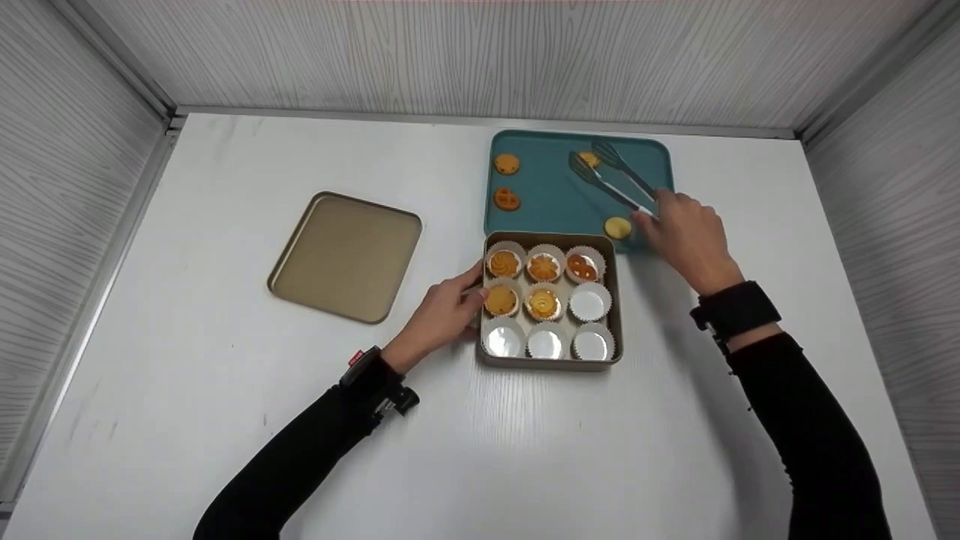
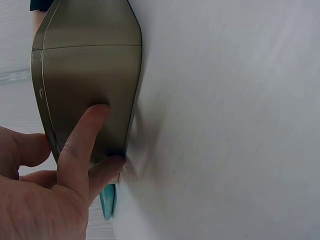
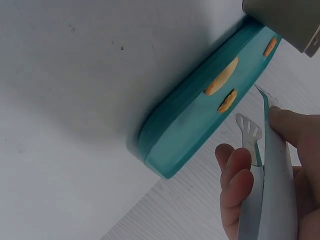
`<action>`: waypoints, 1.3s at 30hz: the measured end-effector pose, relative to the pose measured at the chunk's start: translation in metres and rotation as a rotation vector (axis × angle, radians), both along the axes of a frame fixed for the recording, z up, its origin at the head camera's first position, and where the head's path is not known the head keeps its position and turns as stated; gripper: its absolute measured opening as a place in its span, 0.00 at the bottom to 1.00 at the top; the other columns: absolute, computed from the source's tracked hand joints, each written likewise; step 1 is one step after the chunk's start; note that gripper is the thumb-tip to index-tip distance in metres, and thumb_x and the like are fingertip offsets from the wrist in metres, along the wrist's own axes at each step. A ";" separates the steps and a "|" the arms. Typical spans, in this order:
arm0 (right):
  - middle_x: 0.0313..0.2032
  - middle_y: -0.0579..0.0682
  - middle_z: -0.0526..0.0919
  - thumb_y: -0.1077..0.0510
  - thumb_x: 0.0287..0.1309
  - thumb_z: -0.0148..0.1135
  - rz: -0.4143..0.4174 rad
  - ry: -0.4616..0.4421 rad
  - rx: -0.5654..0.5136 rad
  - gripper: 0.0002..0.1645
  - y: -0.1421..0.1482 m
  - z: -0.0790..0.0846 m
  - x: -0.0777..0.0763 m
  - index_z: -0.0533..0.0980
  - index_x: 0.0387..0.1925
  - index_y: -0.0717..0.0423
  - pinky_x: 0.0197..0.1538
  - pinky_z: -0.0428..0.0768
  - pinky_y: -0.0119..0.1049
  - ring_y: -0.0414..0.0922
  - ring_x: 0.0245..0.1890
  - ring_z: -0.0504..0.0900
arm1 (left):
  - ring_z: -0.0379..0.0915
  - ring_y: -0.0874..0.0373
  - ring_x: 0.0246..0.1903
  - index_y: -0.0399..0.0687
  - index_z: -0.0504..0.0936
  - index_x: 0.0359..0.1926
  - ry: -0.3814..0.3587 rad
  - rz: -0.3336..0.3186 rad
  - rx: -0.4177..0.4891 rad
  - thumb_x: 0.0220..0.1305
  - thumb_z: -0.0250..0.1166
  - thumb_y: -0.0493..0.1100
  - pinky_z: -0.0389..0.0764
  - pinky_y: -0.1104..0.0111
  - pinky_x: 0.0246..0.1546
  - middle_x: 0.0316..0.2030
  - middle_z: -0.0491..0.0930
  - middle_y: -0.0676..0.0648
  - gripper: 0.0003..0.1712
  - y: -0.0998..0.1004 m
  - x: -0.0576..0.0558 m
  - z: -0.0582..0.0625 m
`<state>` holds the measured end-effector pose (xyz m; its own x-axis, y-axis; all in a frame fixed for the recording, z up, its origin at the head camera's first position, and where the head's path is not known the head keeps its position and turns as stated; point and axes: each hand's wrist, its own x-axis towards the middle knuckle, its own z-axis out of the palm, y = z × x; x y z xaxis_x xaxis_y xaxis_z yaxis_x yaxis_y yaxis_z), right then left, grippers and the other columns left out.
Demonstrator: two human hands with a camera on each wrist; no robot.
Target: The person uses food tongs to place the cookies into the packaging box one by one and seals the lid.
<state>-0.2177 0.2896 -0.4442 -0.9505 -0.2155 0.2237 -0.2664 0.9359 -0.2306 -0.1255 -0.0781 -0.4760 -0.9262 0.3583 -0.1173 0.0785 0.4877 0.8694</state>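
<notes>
My right hand [image 1: 690, 236] holds a pair of tongs [image 3: 276, 185] above the teal tray [image 1: 547, 206]. The tongs' slotted tips are spread apart, around or above a small yellow cookie [image 1: 590, 160]; contact cannot be told. A pale round cookie [image 1: 617, 228] lies near the hand. My left hand [image 1: 446, 311] grips the left wall of a square gold tin [image 2: 90, 75], thumb at the rim and fingers against the outside. Inside the tin are rows of white paper cups; several hold cookies, such as a swirl cookie [image 1: 503, 264], and others, such as the middle-right cup [image 1: 589, 302], hold none.
The tin's flat gold lid [image 1: 345, 259] lies on the white table [image 1: 420, 450] to the left. A round cookie [image 1: 507, 163] and a pretzel-shaped cookie [image 1: 507, 199] are at the tray's left side. Grey wood-grain panels [image 1: 480, 60] border the table.
</notes>
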 end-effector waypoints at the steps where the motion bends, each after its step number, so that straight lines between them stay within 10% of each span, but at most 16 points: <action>1: 0.30 0.71 0.81 0.49 0.72 0.64 -0.007 -0.004 0.000 0.29 0.000 0.000 -0.001 0.76 0.49 0.78 0.28 0.79 0.63 0.67 0.27 0.82 | 0.75 0.51 0.60 0.44 0.60 0.80 0.000 0.000 0.001 0.80 0.52 0.42 0.75 0.56 0.63 0.69 0.73 0.39 0.32 0.000 0.000 0.000; 39: 0.28 0.67 0.80 0.47 0.73 0.62 -0.077 -0.141 -0.052 0.28 -0.002 -0.005 -0.017 0.78 0.41 0.74 0.30 0.77 0.60 0.63 0.27 0.80 | 0.67 0.47 0.69 0.41 0.59 0.79 -0.017 0.000 -0.015 0.81 0.53 0.43 0.69 0.56 0.69 0.72 0.69 0.38 0.32 0.000 -0.001 0.002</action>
<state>-0.2347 0.2871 -0.4491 -0.9865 -0.1328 0.0960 -0.1563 0.9381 -0.3091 -0.1261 -0.0779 -0.4742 -0.9240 0.3563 -0.1387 0.0635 0.5007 0.8633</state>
